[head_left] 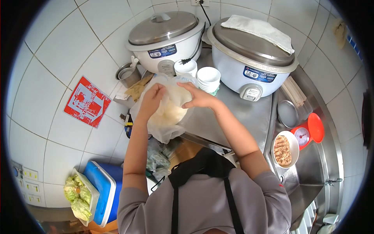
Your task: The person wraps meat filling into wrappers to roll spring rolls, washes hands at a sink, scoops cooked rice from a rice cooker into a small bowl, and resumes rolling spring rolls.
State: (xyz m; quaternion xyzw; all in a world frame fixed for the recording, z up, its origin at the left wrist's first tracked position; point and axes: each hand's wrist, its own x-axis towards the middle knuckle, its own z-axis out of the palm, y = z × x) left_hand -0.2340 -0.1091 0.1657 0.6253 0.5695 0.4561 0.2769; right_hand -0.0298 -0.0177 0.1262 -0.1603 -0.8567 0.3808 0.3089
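A thin translucent plastic bag (170,132) hangs at the left end of the steel counter, with a pale, cream-coloured mass (171,114) inside. My left hand (153,97) has its fingers bent around the bag's upper left edge. On the other side, my right hand (200,96) grips the bag's rim, thumb below and fingers above. Just behind the bag are white bowls (209,76), some stacked, and a metal pot (128,74) with utensils stands to the left. What the mass is, I cannot tell.
Two large rice cookers (163,35) (253,50) stand at the back, a folded white cloth (259,31) on the right one. At right, a bowl of minced meat (282,150) sits by a red scale (302,135) near the sink. A blue cooler (102,191) and leafy vegetables (78,191) are lower left.
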